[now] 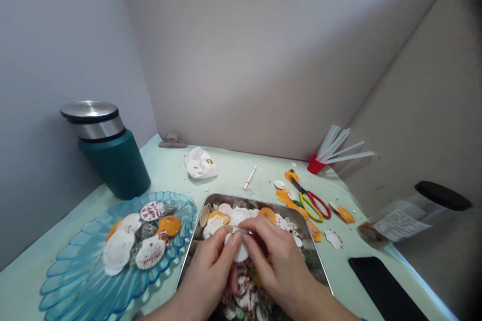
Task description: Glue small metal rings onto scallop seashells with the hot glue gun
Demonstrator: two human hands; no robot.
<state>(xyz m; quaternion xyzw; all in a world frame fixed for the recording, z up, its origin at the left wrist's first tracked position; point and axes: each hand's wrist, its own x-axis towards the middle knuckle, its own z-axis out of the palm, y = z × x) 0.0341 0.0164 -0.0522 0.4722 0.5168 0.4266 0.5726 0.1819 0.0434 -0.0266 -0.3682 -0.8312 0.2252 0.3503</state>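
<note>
My left hand (209, 268) and my right hand (278, 256) meet over a metal tray (314, 256) filled with seashells. Between their fingertips and thumbs they pinch a white seashell (241, 253), partly covered by the fingers. Just below the hands in the tray lies a purple-and-white scallop shell (246, 293). An orange shell (267, 214) and several white ones rest along the tray's far side. To the left, a blue scalloped glass dish (68, 281) holds white shells (117, 252), an orange shell (170, 225) and speckled shells (150, 253).
A teal bottle (113, 160) stands behind the dish. At the back are crumpled white packaging (200, 163), a white marker (250, 177) and a red cup (315, 164) of white sticks. Scissors (312, 203), loose shells, a black phone (384, 288) and a clear jar (410, 218) sit right.
</note>
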